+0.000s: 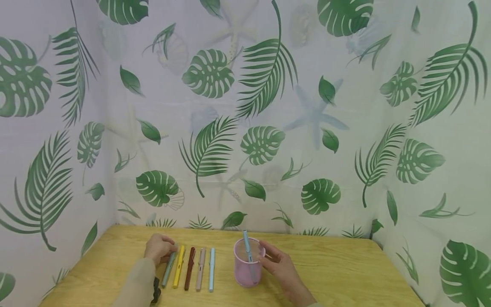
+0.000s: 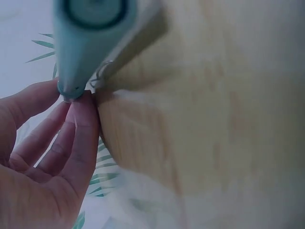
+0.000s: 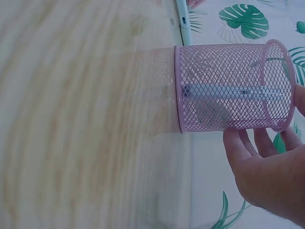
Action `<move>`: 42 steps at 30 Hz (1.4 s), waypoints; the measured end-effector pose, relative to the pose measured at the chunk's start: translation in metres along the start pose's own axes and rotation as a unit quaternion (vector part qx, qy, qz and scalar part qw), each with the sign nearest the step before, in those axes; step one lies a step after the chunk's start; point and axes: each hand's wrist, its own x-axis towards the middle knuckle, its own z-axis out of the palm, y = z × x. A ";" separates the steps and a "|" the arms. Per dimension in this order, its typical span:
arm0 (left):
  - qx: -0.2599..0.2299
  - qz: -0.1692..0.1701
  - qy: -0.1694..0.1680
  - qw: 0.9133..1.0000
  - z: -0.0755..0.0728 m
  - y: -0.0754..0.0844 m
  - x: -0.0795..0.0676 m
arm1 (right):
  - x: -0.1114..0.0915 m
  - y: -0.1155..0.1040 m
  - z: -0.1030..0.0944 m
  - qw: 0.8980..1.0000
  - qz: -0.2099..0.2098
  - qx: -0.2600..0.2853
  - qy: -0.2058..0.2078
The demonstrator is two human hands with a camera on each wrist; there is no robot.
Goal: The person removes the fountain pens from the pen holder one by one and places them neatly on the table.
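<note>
My left hand (image 1: 159, 249) pinches the far end of a grey-green pen (image 1: 168, 270) between thumb and fingertips. That pen lies leftmost in a row on the table and looms large in the left wrist view (image 2: 88, 52). To its right come a yellow pen (image 1: 178, 268), a dark red pen (image 1: 189, 270), a pale pink pen (image 1: 200, 271) and a light blue pen (image 1: 212, 271). A pink mesh pen holder (image 1: 242, 275) stands upright, with another light blue pen (image 1: 246, 244) leaning inside. My right hand (image 1: 283, 268) holds the holder at its right side, fingers and thumb near the rim.
The wooden table (image 1: 341, 273) carries the pens and the holder. Behind and on both sides hangs a white curtain (image 1: 291, 200) printed with green leaves. A black band (image 1: 156, 290) sits at my left wrist.
</note>
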 end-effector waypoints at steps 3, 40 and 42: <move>0.014 0.001 0.007 1.000 0.001 0.001 0.000 | 0.000 0.000 0.000 1.000 0.002 0.002 -0.001; 0.025 -0.005 0.010 1.000 -0.005 -0.008 0.005 | -0.001 0.001 -0.001 1.000 -0.003 0.010 -0.010; 0.028 0.004 0.014 1.000 -0.005 -0.006 0.006 | -0.001 0.001 -0.001 1.000 -0.001 0.011 -0.007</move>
